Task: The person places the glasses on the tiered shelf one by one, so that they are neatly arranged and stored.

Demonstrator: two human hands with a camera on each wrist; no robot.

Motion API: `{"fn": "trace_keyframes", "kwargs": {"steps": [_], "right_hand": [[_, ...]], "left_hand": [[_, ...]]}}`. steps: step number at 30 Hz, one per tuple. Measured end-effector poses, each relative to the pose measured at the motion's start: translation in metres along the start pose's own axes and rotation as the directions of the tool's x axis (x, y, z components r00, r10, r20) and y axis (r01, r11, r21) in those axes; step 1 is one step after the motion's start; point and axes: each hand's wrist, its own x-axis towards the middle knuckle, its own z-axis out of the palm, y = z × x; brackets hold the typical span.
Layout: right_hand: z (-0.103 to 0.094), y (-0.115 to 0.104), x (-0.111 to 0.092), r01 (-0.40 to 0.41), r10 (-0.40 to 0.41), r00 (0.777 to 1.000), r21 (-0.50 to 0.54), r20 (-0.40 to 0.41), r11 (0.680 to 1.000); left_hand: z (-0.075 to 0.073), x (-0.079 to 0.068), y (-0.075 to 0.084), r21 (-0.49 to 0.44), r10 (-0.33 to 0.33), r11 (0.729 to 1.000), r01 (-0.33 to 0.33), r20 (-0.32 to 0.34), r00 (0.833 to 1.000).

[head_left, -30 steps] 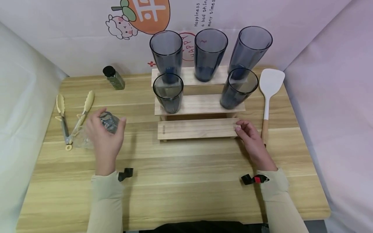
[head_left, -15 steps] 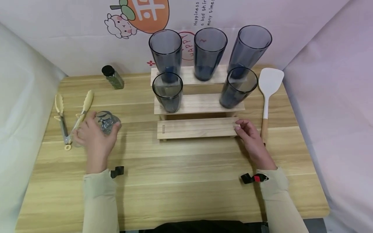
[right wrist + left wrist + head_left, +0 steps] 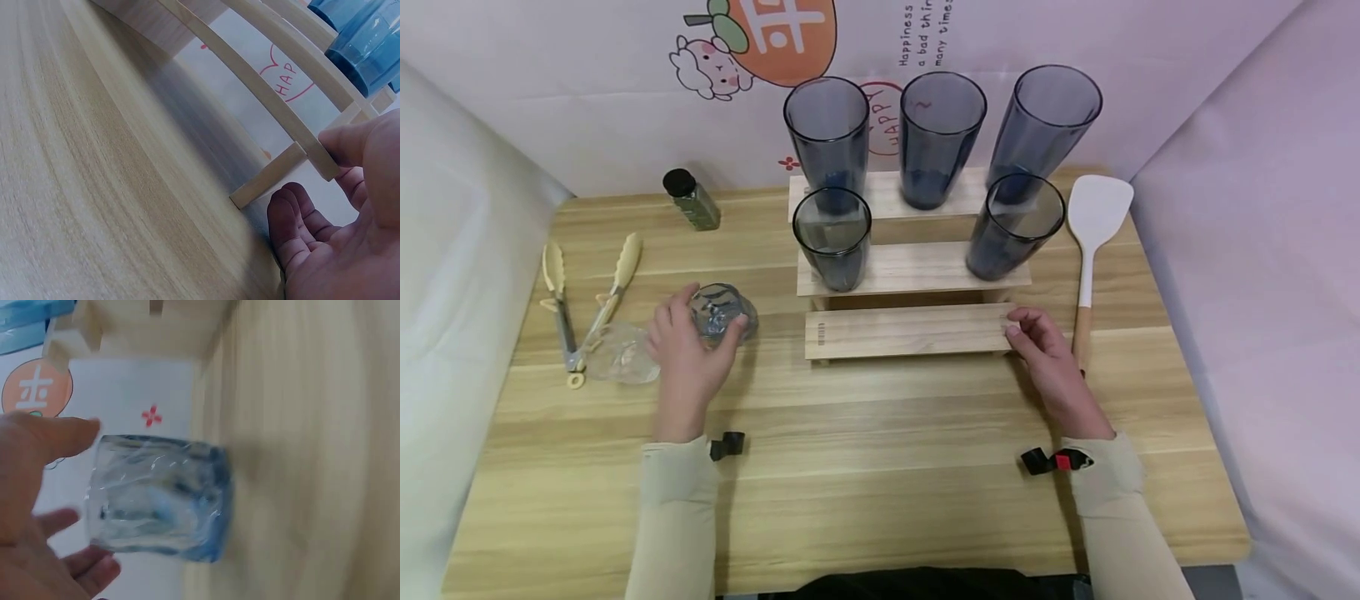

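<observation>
- The left hand (image 3: 688,354), left of centre in the head view, grasps a small wavy glass (image 3: 718,312) near its rim – thumb on one side, fingers on the other. The glass is upright; whether its base touches the table (image 3: 880,483) I cannot tell.
- A second clear glass (image 3: 623,354) lies just left of that hand, beside the tongs (image 3: 574,358).
- The right hand (image 3: 1051,362), right of centre, pinches the right end of the wooden rack's (image 3: 910,331) lowest board.
- Three tall dark glasses (image 3: 942,150) stand on the top board, upper centre to upper right, their mouths open upward.
- Two shorter dark glasses (image 3: 842,262) stand at opposite ends of the middle board.
- The jar (image 3: 702,207), upper left, wears a black cap – dark green shows through its side.
- The spatula (image 3: 1097,221) lies at right, near the rack.
</observation>
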Motion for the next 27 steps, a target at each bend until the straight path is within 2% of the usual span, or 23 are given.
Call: {"fn": "trace_keyframes", "kwargs": {"steps": [3, 6, 8, 11, 15, 23, 27], "right_hand": [[0.000, 0.000, 0.000, -0.006, 0.006, 1.000, -0.008, 0.001, 1.000], [0.000, -0.001, 0.000, -0.004, 0.004, 1.000, -0.007, -0.003, 1.000], [0.000, -0.001, 0.000, 0.003, -0.003, 1.000, 0.001, -0.005, 1.000], [0.000, -0.001, 0.000, 0.007, -0.007, 1.000, 0.010, -0.006, 1.000], [0.001, 0.000, 0.000, -0.006, 0.006, 1.000, 0.015, -0.004, 1.000], [0.000, 0.001, 0.000, -0.007, 0.007, 1.000, 0.014, -0.012, 1.000], [0.000, 0.001, 0.000, -0.013, 0.013, 1.000, 0.016, -0.012, 1.000]], "left_hand": [[0.015, -0.005, 0.002, -0.198, -0.067, 0.978, 0.059, -0.033, 0.997], [0.028, -0.007, 0.006, -0.366, -0.199, 0.915, 0.169, -0.045, 0.979], [0.036, -0.005, 0.009, -0.429, -0.265, 0.876, 0.221, -0.044, 0.963], [0.042, -0.002, 0.012, -0.467, -0.324, 0.844, 0.265, -0.051, 0.945], [0.043, -0.001, 0.011, -0.484, -0.349, 0.828, 0.284, -0.048, 0.936], [0.040, -0.003, 0.007, -0.517, -0.318, 0.817, 0.254, -0.037, 0.947], [0.041, -0.006, 0.008, -0.536, -0.331, 0.805, 0.256, -0.047, 0.943]]}}
